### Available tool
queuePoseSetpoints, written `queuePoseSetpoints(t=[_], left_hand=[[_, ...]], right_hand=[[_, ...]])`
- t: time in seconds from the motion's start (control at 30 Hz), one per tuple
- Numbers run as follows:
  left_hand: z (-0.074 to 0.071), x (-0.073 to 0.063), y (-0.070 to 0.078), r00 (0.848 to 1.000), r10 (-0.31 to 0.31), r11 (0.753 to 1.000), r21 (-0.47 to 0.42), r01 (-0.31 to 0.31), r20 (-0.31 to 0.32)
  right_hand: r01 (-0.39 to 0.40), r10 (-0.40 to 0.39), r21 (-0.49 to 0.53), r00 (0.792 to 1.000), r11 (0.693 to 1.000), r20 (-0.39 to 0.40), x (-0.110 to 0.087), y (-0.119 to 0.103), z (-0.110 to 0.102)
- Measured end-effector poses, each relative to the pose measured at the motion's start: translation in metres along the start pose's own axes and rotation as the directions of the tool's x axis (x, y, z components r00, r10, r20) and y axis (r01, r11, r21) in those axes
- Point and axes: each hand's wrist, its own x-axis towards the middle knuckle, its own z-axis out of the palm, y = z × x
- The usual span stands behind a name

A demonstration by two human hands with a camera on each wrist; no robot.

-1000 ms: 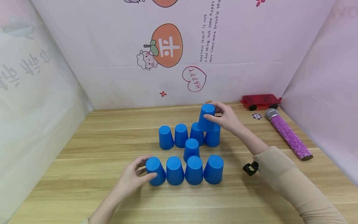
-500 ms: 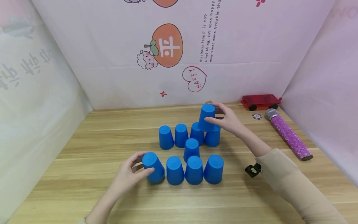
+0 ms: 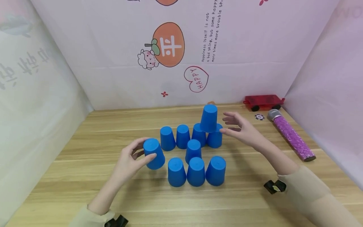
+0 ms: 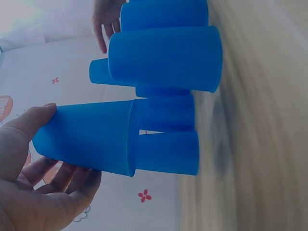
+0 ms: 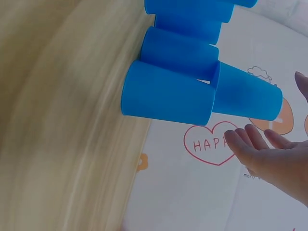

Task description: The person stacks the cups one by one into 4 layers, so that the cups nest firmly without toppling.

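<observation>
My left hand (image 3: pixel 129 162) grips an upside-down blue plastic cup (image 3: pixel 154 154), thumb on the near side and fingers round the far side. In the left wrist view this cup (image 4: pixel 86 137) is held near its closed end. Another blue cup (image 3: pixel 209 117) sits upside down across the two rightmost cups of the back row (image 3: pixel 168 139). Just right of it, my right hand (image 3: pixel 244 130) is spread and holds nothing. The right wrist view shows a gap between those fingers (image 5: pixel 240 144) and the upper cup (image 5: pixel 248 91).
Three upside-down cups (image 3: pixel 196 172) form a front row, with a single cup (image 3: pixel 193 148) between the rows. A purple glittery microphone (image 3: pixel 295 137), a poker chip (image 3: pixel 259 117) and a red toy wagon (image 3: pixel 263 101) lie at the right. Printed white sheeting (image 3: pixel 122 78) encloses the wooden tabletop (image 3: pixel 76 164).
My left hand has lifted the leftmost front-row cup and carried it toward the back row. My right hand has let go of the upper cup and drawn back to the right.
</observation>
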Motion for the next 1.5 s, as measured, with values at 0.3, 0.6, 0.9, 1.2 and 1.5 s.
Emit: queuePoseSetpoints(t=[0.3, 0.6, 0.9, 1.2, 1.5], left_hand=[[0.000, 0.026, 0.011, 1.000, 0.025, 1.000, 0.010, -0.026, 0.005], [0.004, 0.051, 0.025, 1.000, 0.015, 1.000, -0.008, -0.015, 0.008], [0.016, 0.084, 0.027, 0.999, 0.052, 0.998, -0.019, -0.052, -0.013], [0.031, 0.109, 0.020, 0.996, 0.093, 0.996, 0.001, -0.093, -0.019], [0.039, 0.115, 0.019, 0.996, 0.087, 0.996, 0.008, -0.087, 0.009]], right_hand=[[0.062, -0.060, -0.030, 0.996, 0.998, 0.072, -0.039, 0.004, 0.005], [0.123, -0.121, -0.002, 0.980, 0.992, 0.159, -0.069, 0.003, 0.025], [0.141, -0.148, 0.050, 0.970, 0.989, 0.195, -0.073, 0.000, 0.040], [0.100, -0.105, 0.035, 0.974, 0.994, 0.203, -0.070, 0.002, 0.045], [0.105, -0.101, -0.009, 0.973, 0.994, 0.206, -0.064, 0.000, 0.051]])
